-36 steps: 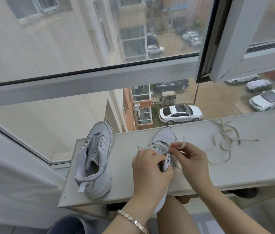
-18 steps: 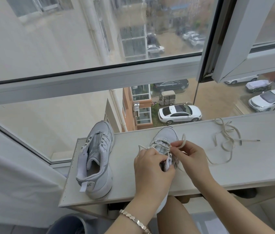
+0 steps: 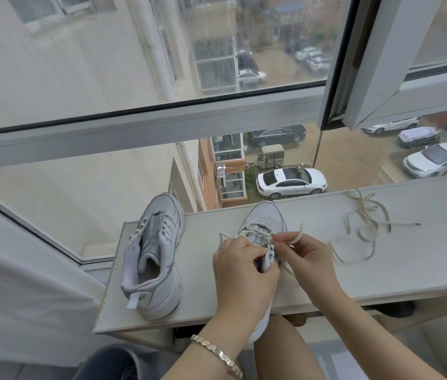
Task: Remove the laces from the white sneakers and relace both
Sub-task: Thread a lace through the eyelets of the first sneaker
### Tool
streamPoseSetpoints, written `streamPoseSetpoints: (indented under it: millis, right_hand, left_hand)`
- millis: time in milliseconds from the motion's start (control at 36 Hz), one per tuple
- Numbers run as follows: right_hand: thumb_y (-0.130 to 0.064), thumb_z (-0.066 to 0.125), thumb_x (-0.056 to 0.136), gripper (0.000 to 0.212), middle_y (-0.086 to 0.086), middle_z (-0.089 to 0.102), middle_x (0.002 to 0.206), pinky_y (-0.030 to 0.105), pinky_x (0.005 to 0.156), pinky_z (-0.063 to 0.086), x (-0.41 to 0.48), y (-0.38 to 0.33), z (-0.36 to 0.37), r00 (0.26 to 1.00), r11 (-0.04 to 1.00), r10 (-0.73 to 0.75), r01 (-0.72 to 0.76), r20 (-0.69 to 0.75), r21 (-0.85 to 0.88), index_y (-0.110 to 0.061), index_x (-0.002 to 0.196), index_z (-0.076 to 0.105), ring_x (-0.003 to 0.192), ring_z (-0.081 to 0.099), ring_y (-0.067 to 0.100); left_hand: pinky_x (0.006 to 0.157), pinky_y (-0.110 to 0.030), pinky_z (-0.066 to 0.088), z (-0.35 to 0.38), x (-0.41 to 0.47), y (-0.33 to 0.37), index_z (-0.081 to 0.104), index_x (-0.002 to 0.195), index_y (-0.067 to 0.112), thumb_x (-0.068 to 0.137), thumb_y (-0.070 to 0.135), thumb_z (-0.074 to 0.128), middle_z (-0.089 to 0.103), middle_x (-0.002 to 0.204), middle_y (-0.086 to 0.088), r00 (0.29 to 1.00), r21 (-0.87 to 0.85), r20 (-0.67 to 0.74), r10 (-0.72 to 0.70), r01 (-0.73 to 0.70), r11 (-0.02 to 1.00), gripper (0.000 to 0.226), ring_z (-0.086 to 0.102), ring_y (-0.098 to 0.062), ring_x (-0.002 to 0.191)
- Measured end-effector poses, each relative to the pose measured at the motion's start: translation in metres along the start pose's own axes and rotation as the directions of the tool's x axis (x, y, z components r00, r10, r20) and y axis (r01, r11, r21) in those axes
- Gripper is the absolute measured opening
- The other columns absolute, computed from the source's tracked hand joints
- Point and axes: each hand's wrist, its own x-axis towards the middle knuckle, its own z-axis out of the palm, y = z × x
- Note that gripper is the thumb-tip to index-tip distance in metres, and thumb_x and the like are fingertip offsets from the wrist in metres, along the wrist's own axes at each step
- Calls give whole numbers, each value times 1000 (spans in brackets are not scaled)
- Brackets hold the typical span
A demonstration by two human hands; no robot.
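At the left end of the board, the unlaced sneaker stood with its toe toward the window. Near the board's middle, the left hand curled around the upper of the second sneaker, whose heel overhung the board's front edge. The right hand pinched its threaded lace. Toward the board's right end, the loose lace lay tangled.

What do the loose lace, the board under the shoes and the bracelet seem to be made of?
The loose lace looks like flat woven fabric, off-white and matte: it lies limp in curls. The board is probably laminated chipboard with a pale matte wood-grain face; small drilled holes line its left edge. The bracelet seems silver-coloured metal: its faceted links shine.
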Motion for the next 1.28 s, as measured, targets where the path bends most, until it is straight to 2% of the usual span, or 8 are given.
streamPoseSetpoints:
  millis: [250, 361, 444, 556, 861, 972, 1167, 1278]
  right_hand:
    - [-1, 67, 80, 20, 2, 72, 70, 14, 63, 51, -7, -3, -12, 998, 998, 53, -53, 16, -14, -13, 96, 64, 68, 67, 6]
    - [-31, 78, 72, 32, -3, 63, 67, 15, 56, 40, -9, -4, -23, 985, 873, 129, -168, -115, -458, -21, 91, 53, 61, 57, 4]
    - [-18, 76, 75, 23, -9, 53, 69, 9, 60, 39, -10, -14, -24, 979, 757, -188, 194, 77, -624, -31, 82, 58, 66, 52, 1]
    - [0, 70, 78, 24, -4, 61, 84, 8, 65, 40, -2, -28, -18, 786, 512, -342, 616, 516, -598, -14, 97, 74, 75, 54, 0]
    - [-8, 83, 65, 15, -1, 70, 79, 19, 49, 50, 31, -60, -25, 453, 144, -251, 891, 856, -430, -13, 77, 76, 62, 66, 16]
    - [-5, 82, 63, 15, -4, 70, 76, 20, 49, 49, 36, -60, -21, 476, 203, -201, 875, 856, -439, -13, 73, 76, 60, 64, 14]
    - [10, 73, 66, 23, -4, 69, 66, 17, 59, 51, 27, -25, -20, 893, 783, -228, 406, 389, -471, -13, 67, 74, 61, 62, 3]
    - [15, 75, 61, 20, 2, 67, 65, 22, 58, 52, 10, -17, -15, 846, 691, -434, 533, 308, -489, -4, 67, 72, 59, 62, 9]
  left_hand:
    - [74, -14, 19, 0, 0, -2, 72, 81, 23, 82, 29, 66, 43, 70, 16, 1000, 6, 24, 4, -4, 1000, 9, 41, -8, 83]
    - [73, -15, 18, 0, 0, -1, 71, 83, 22, 81, 29, 65, 43, 72, 16, 999, 42, 31, 20, -21, 999, 10, 40, -7, 82]
    - [72, -14, 18, 0, -1, -1, 71, 82, 22, 81, 28, 65, 45, 73, 13, 999, 34, 35, 23, -24, 999, 9, 40, -8, 82]
    - [77, -7, 21, -1, -1, 0, 70, 80, 22, 82, 27, 65, 45, 72, 12, 999, 29, 48, 26, -28, 999, 8, 38, -8, 80]
    - [70, -19, 17, -4, 1, 2, 72, 83, 23, 82, 29, 64, 39, 69, 17, 997, 39, 83, 8, -11, 999, 10, 36, -8, 80]
    - [71, -12, 19, -3, 1, 1, 71, 80, 22, 81, 29, 65, 39, 68, 17, 997, 26, 75, 20, -22, 999, 10, 36, -8, 79]
    - [76, -7, 22, -3, 0, 0, 72, 77, 20, 81, 31, 64, 41, 66, 14, 997, 28, 55, 44, -46, 999, 14, 37, -8, 76]
    - [68, -9, 23, -4, 1, 3, 70, 69, 20, 82, 31, 63, 38, 60, 12, 999, 27, 49, 21, -22, 999, 18, 38, -11, 71]
